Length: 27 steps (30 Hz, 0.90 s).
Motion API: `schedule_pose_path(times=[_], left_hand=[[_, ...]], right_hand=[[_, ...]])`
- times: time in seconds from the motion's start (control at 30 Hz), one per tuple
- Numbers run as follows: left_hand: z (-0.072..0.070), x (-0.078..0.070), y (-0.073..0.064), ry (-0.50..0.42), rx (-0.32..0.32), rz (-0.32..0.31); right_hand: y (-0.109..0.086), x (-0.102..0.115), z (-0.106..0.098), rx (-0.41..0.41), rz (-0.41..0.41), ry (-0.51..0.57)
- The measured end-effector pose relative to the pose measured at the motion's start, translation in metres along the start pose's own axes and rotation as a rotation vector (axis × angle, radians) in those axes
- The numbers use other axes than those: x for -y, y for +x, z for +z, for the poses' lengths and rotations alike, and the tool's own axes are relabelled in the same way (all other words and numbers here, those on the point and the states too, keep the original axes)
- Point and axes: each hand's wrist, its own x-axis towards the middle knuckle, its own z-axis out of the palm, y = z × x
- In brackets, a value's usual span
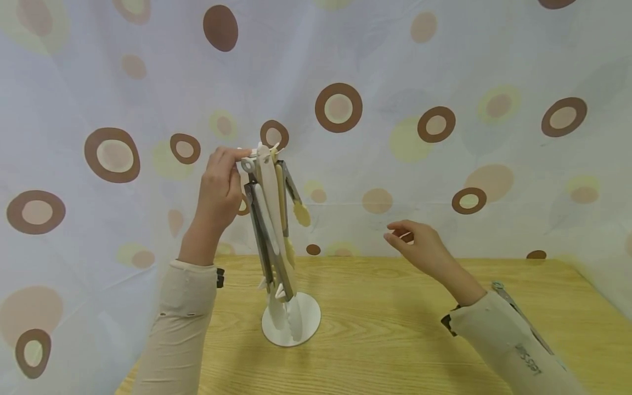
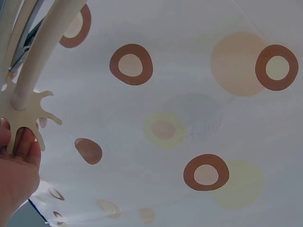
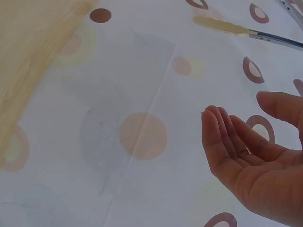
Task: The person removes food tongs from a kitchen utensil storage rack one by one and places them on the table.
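My left hand [image 1: 219,186] holds the hooked top of a white utensil stand [image 1: 307,323]. In the left wrist view, fingers of that hand [image 2: 19,182] pinch one arm of the pale hook ring [image 2: 35,116]. Several tongs hang from the hooks, some with white tips [image 1: 294,319]. One pair on the right side, the yellow-tipped tongs [image 1: 302,213], slants outward. Apart from the stand, my right hand [image 1: 419,247] hovers above the table with nothing in it. The right wrist view shows this hand [image 3: 255,165] with loosely bent fingers and the thumb held away.
A wooden table [image 1: 375,329] carries the stand. Another grey-handled utensil [image 1: 520,315] lies at the right, partly behind my right sleeve. A white curtain [image 1: 375,60] with brown and yellow circles hangs behind the table.
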Motion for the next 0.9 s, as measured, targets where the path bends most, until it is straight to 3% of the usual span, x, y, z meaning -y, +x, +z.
schedule_pose_path(times=[0.23,0.5,0.9], left_hand=[[0.0,-0.001,0.001,0.0,-0.004,0.0],[0.0,-0.002,0.0,-0.002,-0.003,-0.011],[0.001,0.0,0.0,-0.005,-0.006,-0.02]], right_hand=[[0.01,0.014,0.004,-0.055,-0.057,0.041],[0.019,0.027,0.017,-0.095,-0.123,0.177],[0.028,0.038,0.035,-0.073,-0.14,0.236]])
